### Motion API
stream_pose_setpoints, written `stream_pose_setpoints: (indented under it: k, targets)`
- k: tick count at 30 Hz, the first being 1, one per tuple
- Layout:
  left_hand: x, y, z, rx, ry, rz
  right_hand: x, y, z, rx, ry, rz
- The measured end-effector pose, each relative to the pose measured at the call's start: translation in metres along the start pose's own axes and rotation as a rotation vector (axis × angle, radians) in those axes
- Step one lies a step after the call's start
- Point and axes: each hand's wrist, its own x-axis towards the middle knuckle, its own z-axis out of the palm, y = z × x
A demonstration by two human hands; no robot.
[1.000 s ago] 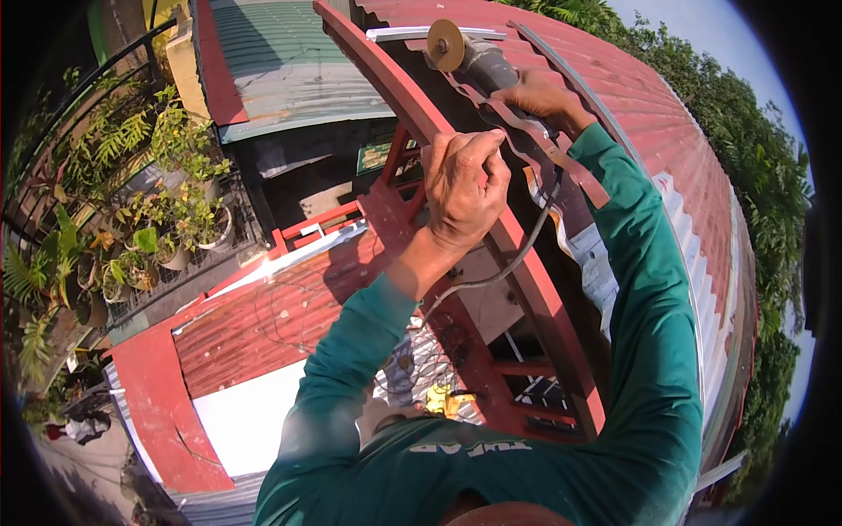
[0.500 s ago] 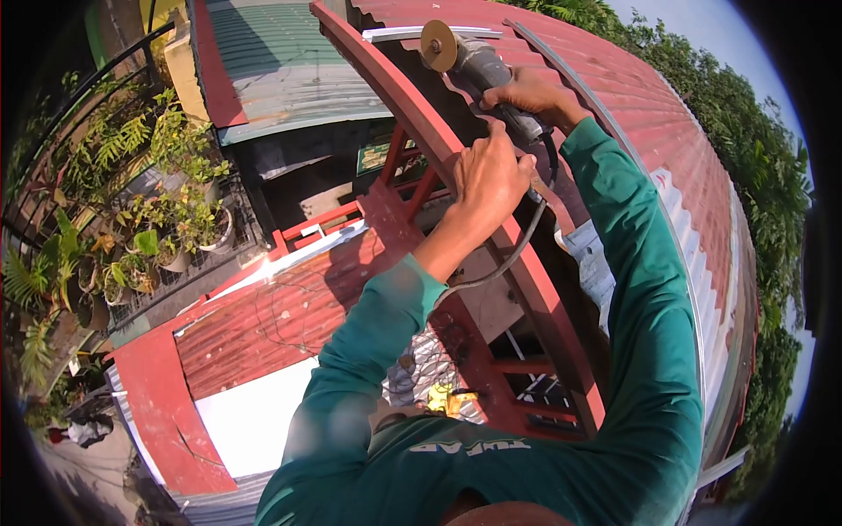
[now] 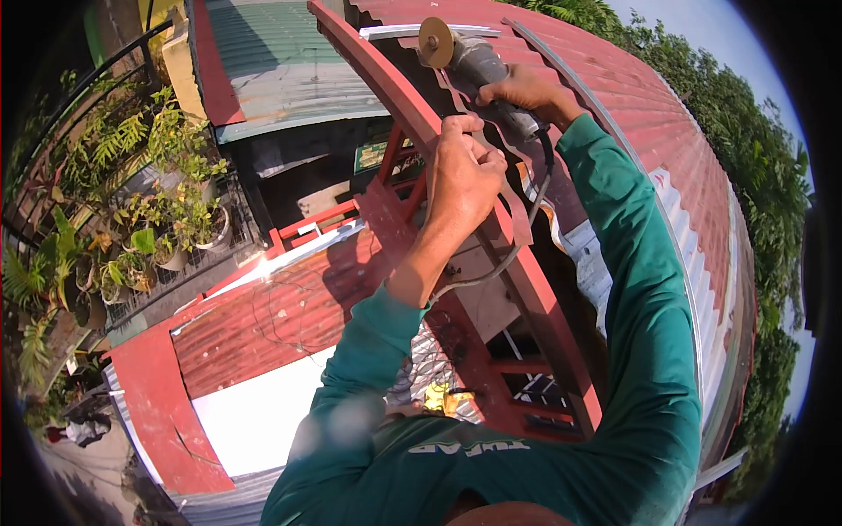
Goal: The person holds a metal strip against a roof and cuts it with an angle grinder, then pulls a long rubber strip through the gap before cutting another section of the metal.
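Observation:
My right hand [image 3: 531,92] is closed round the body of an angle grinder [image 3: 482,70], whose round tan disc [image 3: 436,42] points up and left. The grinder is over the edge of the red corrugated roof [image 3: 605,79]. Lower and to the left, my left hand [image 3: 469,171] is closed beside the red beam [image 3: 386,74], its fingers curled. A thin reddish strip [image 3: 519,215] comes out below these fingers and appears held in them; its grip is partly hidden. The grinder's grey cord [image 3: 500,267] loops beneath my left hand.
A dark gap [image 3: 574,294] runs between beam and roof edge. Pale metal trim [image 3: 421,32] lies near the disc. Lower left is a rusty red roof [image 3: 263,329] with a white panel [image 3: 254,412]. Potted plants [image 3: 167,219] stand at left; trees [image 3: 737,131] rise at right.
My left hand has moved left and slightly down, away from the grinder, and the reddish strip has shifted with it. My right hand and the grinder have barely moved.

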Motion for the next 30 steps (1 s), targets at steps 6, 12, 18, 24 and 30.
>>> stream_pose_setpoints:
  k: [6, 12, 18, 24, 30]
  targets:
    - [-0.002, 0.002, -0.021, -0.182, -0.017, -0.01, -0.008, -0.012, -0.002, -0.049, 0.011, 0.02]
    - [-0.003, -0.002, -0.03, -0.202, 0.01, -0.024, -0.006, -0.01, -0.001, -0.044, -0.025, 0.006]
    - [-0.004, 0.008, -0.033, -0.234, -0.009, -0.046, 0.001, -0.005, -0.001, -0.071, -0.038, 0.034]
    - [0.0, 0.006, -0.031, -0.279, -0.02, -0.051, -0.008, -0.018, -0.001, -0.091, -0.021, 0.054]
    - [0.001, 0.008, -0.031, -0.289, -0.003, -0.018, -0.011, -0.024, 0.002, -0.158, 0.012, 0.085]
